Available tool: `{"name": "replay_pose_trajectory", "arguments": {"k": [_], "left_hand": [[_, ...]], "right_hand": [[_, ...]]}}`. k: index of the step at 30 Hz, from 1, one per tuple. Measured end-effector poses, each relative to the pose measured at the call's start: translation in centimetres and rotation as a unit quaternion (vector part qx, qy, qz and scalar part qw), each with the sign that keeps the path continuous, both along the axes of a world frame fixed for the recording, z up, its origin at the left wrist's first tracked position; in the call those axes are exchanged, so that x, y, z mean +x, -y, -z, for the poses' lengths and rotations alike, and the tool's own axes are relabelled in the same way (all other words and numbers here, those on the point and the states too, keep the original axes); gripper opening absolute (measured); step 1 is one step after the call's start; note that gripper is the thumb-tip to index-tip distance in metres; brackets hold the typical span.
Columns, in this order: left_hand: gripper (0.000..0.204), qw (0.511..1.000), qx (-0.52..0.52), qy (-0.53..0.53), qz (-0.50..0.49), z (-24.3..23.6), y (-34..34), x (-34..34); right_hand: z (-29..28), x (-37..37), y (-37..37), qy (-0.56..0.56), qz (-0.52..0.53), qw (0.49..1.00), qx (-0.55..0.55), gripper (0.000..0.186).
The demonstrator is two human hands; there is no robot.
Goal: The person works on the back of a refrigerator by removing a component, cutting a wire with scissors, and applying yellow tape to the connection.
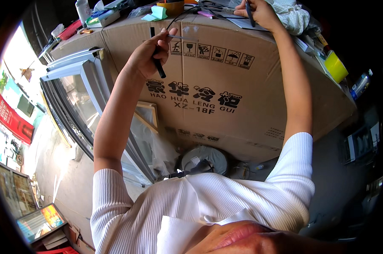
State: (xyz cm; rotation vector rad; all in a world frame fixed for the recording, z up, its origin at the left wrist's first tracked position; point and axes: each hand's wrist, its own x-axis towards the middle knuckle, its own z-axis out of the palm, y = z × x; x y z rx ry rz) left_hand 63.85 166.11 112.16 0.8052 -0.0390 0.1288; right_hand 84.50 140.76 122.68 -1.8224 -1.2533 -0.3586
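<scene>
In front of the big cardboard box, my left hand (151, 55) is raised, its fingers closed around a slim black rod (158, 67) tilted nearly upright. A thin, see-through strip (181, 37) sticks out to the right from its fingertips, and a dark cable (178, 17) runs up from near them to the box top. At the upper edge, my right hand (262, 16) grips a slender dark pen-shaped tool (250, 15) pointing downward; its exact kind cannot be made out. Under that tool lies a flat grey sheet (250, 23) on the box top.
The cardboard box (200, 122) serves as a worktop. On it are a turquoise paper (156, 13), an orange bowl (172, 7), a pink item (206, 14) and a white cloth (288, 16). A yellow container (336, 67) sits right; glazed window frames (87, 76) lean left.
</scene>
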Motion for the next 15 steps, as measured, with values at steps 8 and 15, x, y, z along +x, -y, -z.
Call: {"name": "replay_pose_trajectory", "arguments": {"k": [8, 15], "left_hand": [[0.02, 0.999, -0.032, -0.002, 0.035, 2.9, 0.4, -2.3], [0.02, 0.997, -0.015, -0.015, 0.08, 4.8, 1.3, -4.3]], "right_hand": [[0.0, -5.5, 1.4, 0.071, 0.128, 0.989, -0.012, 0.032], [6.9, -10.2, -0.1, -0.074, -0.047, 0.995, 0.038, 0.022]]}}
